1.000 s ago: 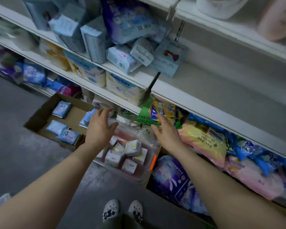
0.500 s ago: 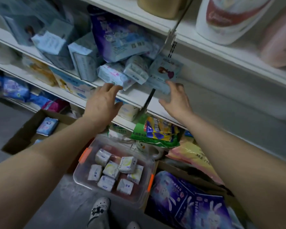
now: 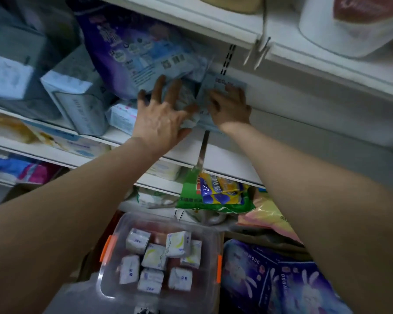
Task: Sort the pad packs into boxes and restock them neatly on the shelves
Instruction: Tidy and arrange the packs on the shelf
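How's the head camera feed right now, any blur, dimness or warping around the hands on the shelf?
Head view: dim and bluish overall; left hand and right hand slightly motion-smeared, so the small pale-blue packs under them read poorly; white shelf edges bow from wide-angle distortion; the clear plastic bin with orange latches below is sharper.

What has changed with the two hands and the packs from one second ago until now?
Both hands rose from above the clear bin to the shelf. The left hand now spreads over a crinkled pale pack under the purple bag; the right hand curls round the blue pack. The view tilted up. The small packs in the bin lie as before.
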`<state>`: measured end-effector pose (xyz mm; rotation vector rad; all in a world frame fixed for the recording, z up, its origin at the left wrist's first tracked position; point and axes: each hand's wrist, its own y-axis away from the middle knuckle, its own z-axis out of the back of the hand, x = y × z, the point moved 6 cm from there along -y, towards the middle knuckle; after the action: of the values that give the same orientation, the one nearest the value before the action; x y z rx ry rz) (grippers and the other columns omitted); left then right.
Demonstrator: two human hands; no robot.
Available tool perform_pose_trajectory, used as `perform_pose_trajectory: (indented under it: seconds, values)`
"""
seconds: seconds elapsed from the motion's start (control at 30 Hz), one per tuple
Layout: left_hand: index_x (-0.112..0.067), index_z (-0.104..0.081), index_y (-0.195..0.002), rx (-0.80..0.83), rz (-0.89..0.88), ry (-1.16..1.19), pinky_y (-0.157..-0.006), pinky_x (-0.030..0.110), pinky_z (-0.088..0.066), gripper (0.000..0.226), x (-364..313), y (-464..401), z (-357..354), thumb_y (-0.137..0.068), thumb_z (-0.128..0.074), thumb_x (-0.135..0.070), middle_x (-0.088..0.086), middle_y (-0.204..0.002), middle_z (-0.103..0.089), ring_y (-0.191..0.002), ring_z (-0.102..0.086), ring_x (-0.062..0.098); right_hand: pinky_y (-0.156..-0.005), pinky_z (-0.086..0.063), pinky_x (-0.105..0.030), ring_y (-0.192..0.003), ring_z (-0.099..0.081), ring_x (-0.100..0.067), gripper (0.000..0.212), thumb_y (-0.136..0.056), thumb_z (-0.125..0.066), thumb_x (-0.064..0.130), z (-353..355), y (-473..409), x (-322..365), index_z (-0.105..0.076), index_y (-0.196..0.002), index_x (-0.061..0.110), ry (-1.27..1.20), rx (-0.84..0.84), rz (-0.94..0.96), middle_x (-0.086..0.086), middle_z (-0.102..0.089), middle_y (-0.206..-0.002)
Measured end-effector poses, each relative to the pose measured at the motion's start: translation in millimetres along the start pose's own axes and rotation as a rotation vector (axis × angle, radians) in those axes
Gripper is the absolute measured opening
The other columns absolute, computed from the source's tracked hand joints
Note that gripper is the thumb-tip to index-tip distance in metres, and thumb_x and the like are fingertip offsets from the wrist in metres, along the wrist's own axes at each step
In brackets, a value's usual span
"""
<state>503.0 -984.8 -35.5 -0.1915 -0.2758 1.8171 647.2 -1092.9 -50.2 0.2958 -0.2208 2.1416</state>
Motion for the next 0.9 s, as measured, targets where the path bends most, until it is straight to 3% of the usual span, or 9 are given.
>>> perform_pose_trajectory:
  seconds: [0.07, 0.17, 0.37, 0.47, 0.63, 0.7, 0.77, 0.83, 0.9]
  values:
    - [-0.048, -0.053, -0.128, 0.021, 0.004, 0.007, -0.112, 0.057, -0.023, 0.048, 3, -4, -3, -0.082, -0.058, -0.062, 0.007, -0.159, -0.018, -0.148, -0.002, 0.037, -0.117, -0.004, -0.055, -0.151, 0.005, -0.03, 0.04, -0.102, -0.031, 0.05, -8, -9, 11, -0.042, -0.141, 0.051, 0.045, 0.043, 0.008, -0.001, -0.009, -0.164]
    - [-0.041, -0.062, -0.119, 0.021, 0.009, 0.005, -0.105, 0.052, -0.033, 0.047, 3, -2, -4, -0.076, -0.067, -0.059, 0.006, -0.154, -0.026, -0.144, -0.015, 0.037, -0.116, 0.004, -0.059, -0.151, 0.005, -0.032, 0.038, -0.101, -0.03, 0.055, -17, -11, 14, -0.046, -0.135, 0.053, 0.04, 0.032, -0.019, 0.001, -0.013, -0.164]
    - [-0.026, -0.067, -0.105, -0.005, -0.002, 0.091, -0.078, 0.044, -0.046, 0.039, -10, 2, -12, -0.068, -0.071, -0.036, 0.012, -0.134, -0.047, -0.113, -0.045, 0.045, -0.109, -0.019, -0.056, -0.139, -0.027, -0.031, 0.026, -0.096, -0.043, 0.05, -6, 10, -11, -0.057, -0.115, 0.04, 0.08, -0.037, 0.018, 0.0, -0.037, -0.147]
    - [-0.02, -0.065, -0.107, -0.056, 0.026, 0.237, -0.081, 0.045, -0.047, 0.044, -18, 9, -14, -0.066, -0.071, -0.034, 0.02, -0.131, -0.049, -0.103, -0.049, 0.045, -0.105, -0.026, -0.05, -0.133, -0.036, -0.028, 0.025, -0.093, -0.046, 0.045, 5, 38, -32, -0.06, -0.11, 0.035, 0.084, -0.042, 0.043, 0.0, -0.043, -0.137]
    - [-0.016, -0.054, -0.123, 0.022, 0.129, 0.386, -0.095, 0.046, -0.04, 0.065, -43, 28, -26, -0.067, -0.074, -0.041, 0.028, -0.137, -0.04, -0.111, -0.046, 0.044, -0.096, -0.035, -0.045, -0.116, -0.048, -0.034, 0.035, -0.083, -0.039, 0.034, 30, 99, -63, -0.063, -0.106, 0.022, 0.11, -0.087, 0.053, -0.006, -0.052, -0.126]
    - [-0.015, -0.047, -0.132, 0.096, 0.172, 0.397, -0.097, 0.047, -0.038, 0.073, -46, 34, -32, -0.07, -0.074, -0.043, 0.027, -0.134, -0.039, -0.112, -0.045, 0.043, -0.091, -0.038, -0.043, -0.109, -0.052, -0.037, 0.04, -0.083, -0.043, 0.033, 45, 113, -81, -0.059, -0.116, 0.016, 0.024, -0.207, -0.042, -0.012, -0.055, -0.12]
    - [-0.017, -0.042, -0.136, 0.153, 0.205, 0.402, -0.096, 0.047, -0.039, 0.075, -47, 36, -35, -0.072, -0.073, -0.043, 0.024, -0.13, -0.041, -0.111, -0.047, 0.043, -0.092, -0.039, -0.044, -0.114, -0.05, -0.037, 0.054, -0.085, -0.053, 0.045, 56, 118, -108, -0.052, -0.13, 0.014, -0.009, -0.32, -0.23, -0.015, -0.054, -0.124]
    - [-0.019, -0.04, -0.138, 0.187, 0.205, 0.411, -0.094, 0.045, -0.04, 0.075, -52, 36, -34, -0.073, -0.072, -0.042, 0.021, -0.129, -0.042, -0.108, -0.049, 0.043, -0.099, -0.038, -0.042, -0.123, -0.046, -0.034, 0.076, -0.082, -0.063, 0.06, 48, 118, -135, -0.042, -0.14, 0.015, -0.043, -0.2, -0.44, -0.015, -0.048, -0.133]
    - [-0.019, -0.04, -0.139, 0.173, 0.207, 0.476, -0.091, 0.045, -0.042, 0.075, -57, 36, -33, -0.074, -0.072, -0.039, 0.022, -0.13, -0.042, -0.104, -0.052, 0.044, -0.092, -0.043, -0.031, -0.116, -0.054, -0.029, 0.08, -0.075, -0.071, 0.065, 35, 120, -146, -0.046, -0.133, 0.016, -0.328, -0.052, -0.59, -0.012, -0.053, -0.128]
